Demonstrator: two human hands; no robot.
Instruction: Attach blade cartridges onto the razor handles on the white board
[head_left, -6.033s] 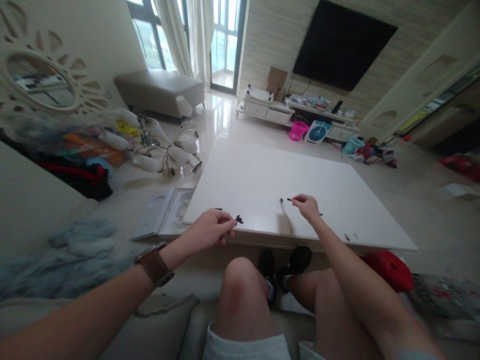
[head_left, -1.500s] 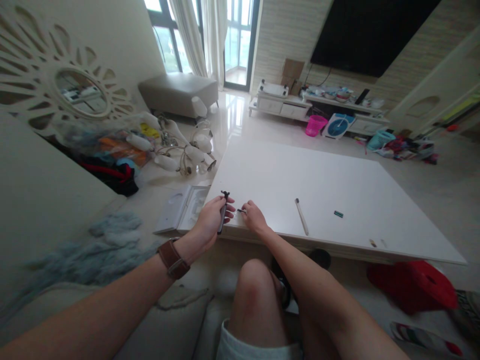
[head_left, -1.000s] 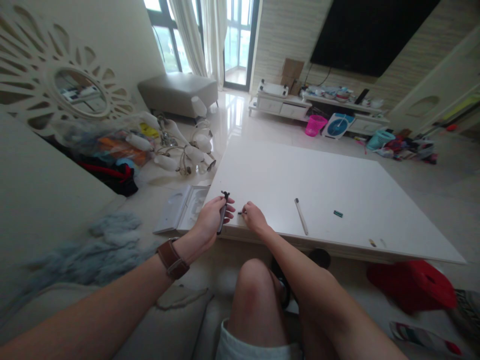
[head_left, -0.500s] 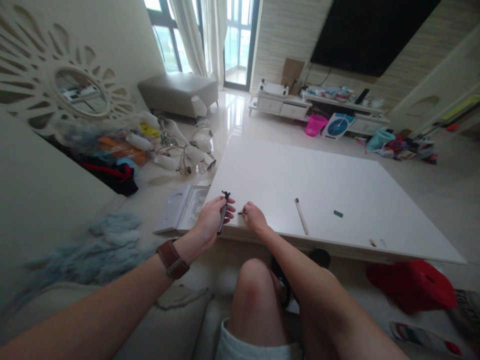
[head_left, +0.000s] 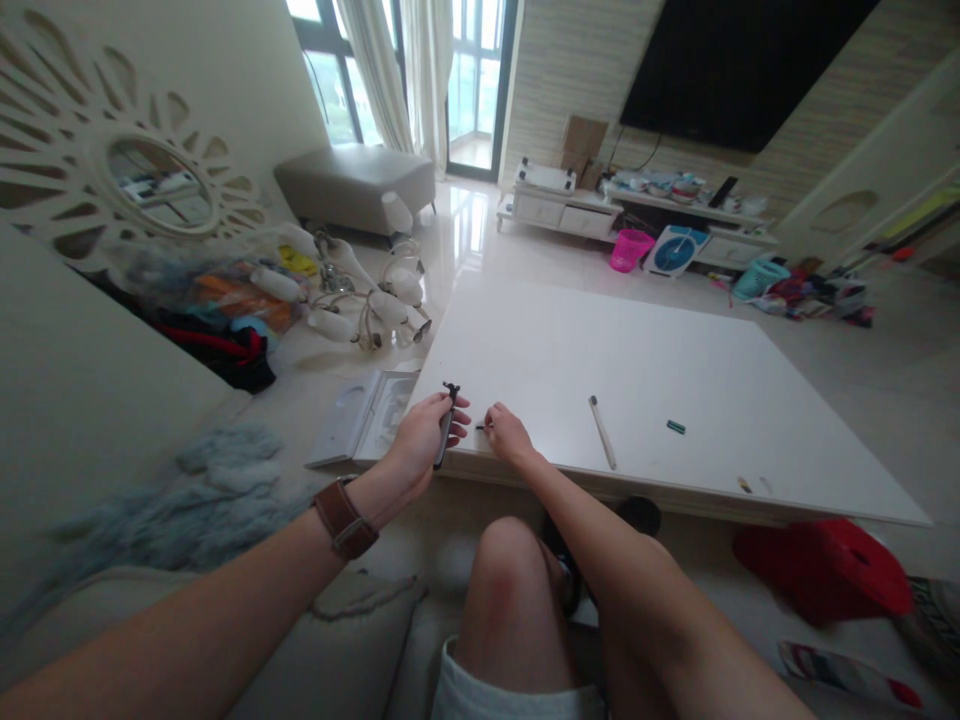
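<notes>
Wrapped in my left hand (head_left: 424,432) is a slim dark razor-like tool (head_left: 448,430), held upright with a small T-shaped head at its top. My right hand (head_left: 508,433), just to the right over the white table (head_left: 570,350), pinches a small dark piece (head_left: 481,427) whose kind is too small to make out. The tool and the piece are apart. A toothbrush (head_left: 602,432) with a dark head lies right of my right hand. Farther right lies a green object (head_left: 676,427) that looks like a pair of small batteries.
An opened white box (head_left: 367,415) with a moulded insert sits by the table's left edge. Small bits (head_left: 744,485) lie near the right front edge. A red stool-like object (head_left: 825,570) stands at front right. A chandelier (head_left: 367,290) rests on the floor behind left.
</notes>
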